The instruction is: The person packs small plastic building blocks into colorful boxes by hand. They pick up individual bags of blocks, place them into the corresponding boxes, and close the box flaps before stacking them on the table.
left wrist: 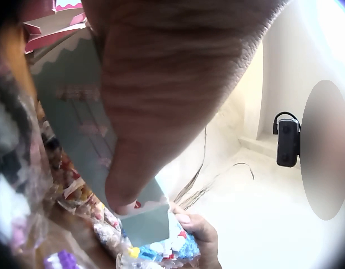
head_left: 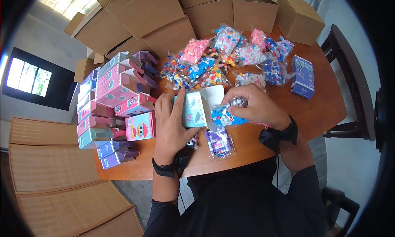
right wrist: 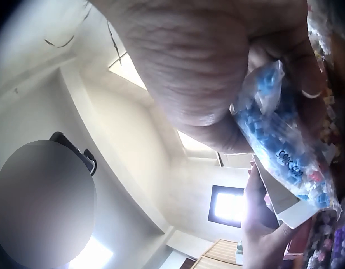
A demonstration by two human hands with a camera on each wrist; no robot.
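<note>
My left hand (head_left: 169, 121) grips a pale teal cardboard box (head_left: 193, 112) near the table's front, thumb on its near side. The box's open end and white flap (head_left: 213, 95) face right. Between its thumb and fingers, my right hand (head_left: 260, 106) pinches a clear bag of blue and white bricks (head_left: 223, 116) right at that opening. Handwritten marks show on the bag (right wrist: 273, 140) in the right wrist view. In the left wrist view, the teal box (left wrist: 71, 89) lies beyond the thumb, with the bag at its end. Below the box lies a bag of purple and white bricks (head_left: 219, 142).
Several pink, teal and purple boxes (head_left: 117, 86) stand stacked at the left. Bags of coloured bricks (head_left: 205, 68) heap up at the back middle. A purple box (head_left: 303, 77) stands at the right. Large brown cartons (head_left: 148, 14) line the back edge; a dark chair (head_left: 349, 84) is at the right.
</note>
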